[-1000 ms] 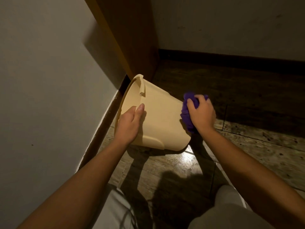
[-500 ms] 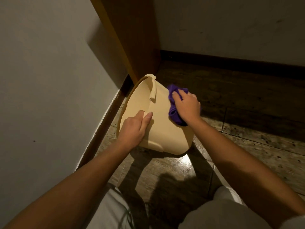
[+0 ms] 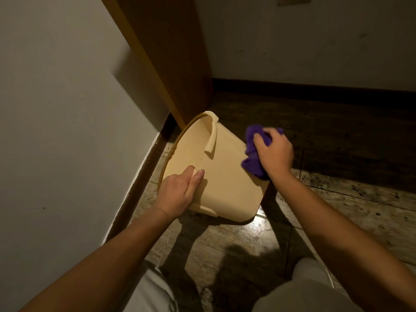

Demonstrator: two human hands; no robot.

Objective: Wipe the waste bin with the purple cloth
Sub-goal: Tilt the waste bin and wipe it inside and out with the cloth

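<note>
Slid purple cloth [image 3: 255, 152] from mid-side toward base edge of waste bin [image 3: 225, 176] | right hand [image 3: 275, 154] gripped cloth | left hand [image 3: 180, 192] lay flat on tilted bin, on floor [image 3: 337, 210] beside wall [image 3: 56, 131]

You get a dim, warm-toned view, lit from behind and above you. Your arms throw hard shadows on the wooden floor [image 3: 225, 239], with one glare patch just below the waste bin [image 3: 225, 176]. Far corner sinks into dark. Wide-angle bending at edges; right hand [image 3: 273, 152] slightly blurred.
</note>
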